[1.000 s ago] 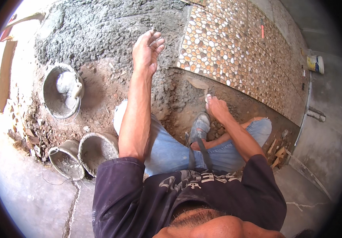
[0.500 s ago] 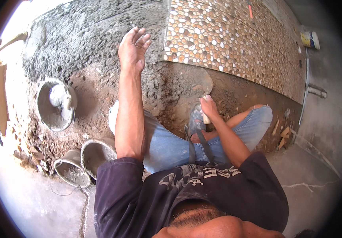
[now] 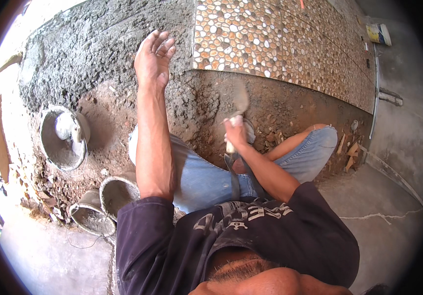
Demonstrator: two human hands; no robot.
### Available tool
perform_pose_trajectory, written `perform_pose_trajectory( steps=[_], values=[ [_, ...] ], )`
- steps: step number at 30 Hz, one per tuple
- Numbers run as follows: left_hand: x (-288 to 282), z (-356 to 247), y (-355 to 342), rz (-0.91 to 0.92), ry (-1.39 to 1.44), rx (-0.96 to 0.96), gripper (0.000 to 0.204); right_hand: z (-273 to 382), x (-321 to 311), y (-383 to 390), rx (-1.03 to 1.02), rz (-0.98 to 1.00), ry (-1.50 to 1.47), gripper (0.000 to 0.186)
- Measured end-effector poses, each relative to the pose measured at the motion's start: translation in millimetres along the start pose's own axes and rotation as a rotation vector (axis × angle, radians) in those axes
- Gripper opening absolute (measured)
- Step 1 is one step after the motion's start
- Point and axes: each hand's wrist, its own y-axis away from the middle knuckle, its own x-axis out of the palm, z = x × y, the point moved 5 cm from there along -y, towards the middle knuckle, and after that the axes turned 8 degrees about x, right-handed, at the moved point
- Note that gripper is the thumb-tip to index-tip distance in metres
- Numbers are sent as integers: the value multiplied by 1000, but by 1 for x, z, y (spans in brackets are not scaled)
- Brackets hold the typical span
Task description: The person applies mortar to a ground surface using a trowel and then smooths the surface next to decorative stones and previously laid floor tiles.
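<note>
Wrapped round the pale handle of a trowel (image 3: 241, 98) is my right hand (image 3: 235, 132), low in front of my crossed legs. The trowel's blade is smeared by motion and points away from me over the brown soil, short of the tiles' near edge. My left hand (image 3: 153, 60) is held out over the wet grey mortar (image 3: 103, 54), fingers apart and slightly curled, with nothing in it. Just right of that hand begin the pebble-patterned tiles (image 3: 251, 42). Whether the left hand touches the mortar I cannot tell.
A mortar-caked bucket (image 3: 49, 140) with a whitish scoop-like thing inside stands at the left. Two more buckets (image 3: 91, 216) lie tilted nearer me. Broken rubble (image 3: 37, 189) lies along the left. A white and yellow pail (image 3: 379, 34) is at the far right.
My right hand has swung left with the trowel, and its blade now points farther away from me. The left hand has shifted slightly left in view, still open.
</note>
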Motion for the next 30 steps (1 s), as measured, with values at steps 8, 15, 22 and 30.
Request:
perform_pose_trajectory(
  steps=[8,15,22,30],
  values=[
    [-6,-1,-1,-13,91,10,30,21,41,40,130,324,-127,35],
    [-11,-19,6,-35,50,45,34,-2,13,1,392,399,-415,22],
    [-10,-24,13,-52,48,55,33,-3,14,8,325,394,-288,20],
    [-5,-32,22,-75,19,82,26,1,25,17,321,443,-286,17]
  ],
)
